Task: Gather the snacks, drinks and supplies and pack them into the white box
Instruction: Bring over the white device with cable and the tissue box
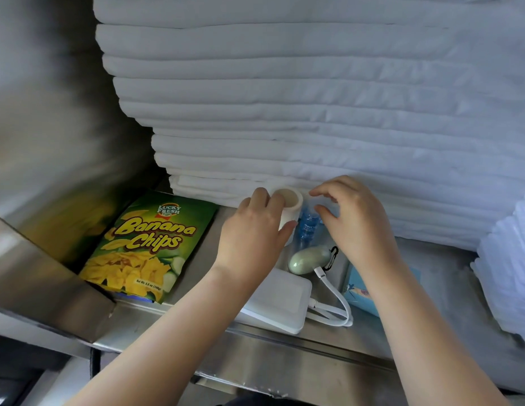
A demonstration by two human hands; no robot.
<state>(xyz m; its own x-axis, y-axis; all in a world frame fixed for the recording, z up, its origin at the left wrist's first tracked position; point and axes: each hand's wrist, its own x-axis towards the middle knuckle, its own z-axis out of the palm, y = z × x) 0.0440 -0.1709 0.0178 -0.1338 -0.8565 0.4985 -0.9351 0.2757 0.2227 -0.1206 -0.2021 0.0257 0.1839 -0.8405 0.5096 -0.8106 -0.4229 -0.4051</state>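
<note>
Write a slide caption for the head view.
Left hand grips a white roll while the right hand hovers over a blue bottle on the steel shelf.

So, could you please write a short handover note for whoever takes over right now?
Left hand grips the white roll. Right hand hovers loosely curled over the blue bottle, holding nothing.
On the shelf: banana chips bag, green egg-shaped case, power bank, light blue packet.
Done: nothing seen packed; the white box is out of view.
Left: pack all of these.
</note>
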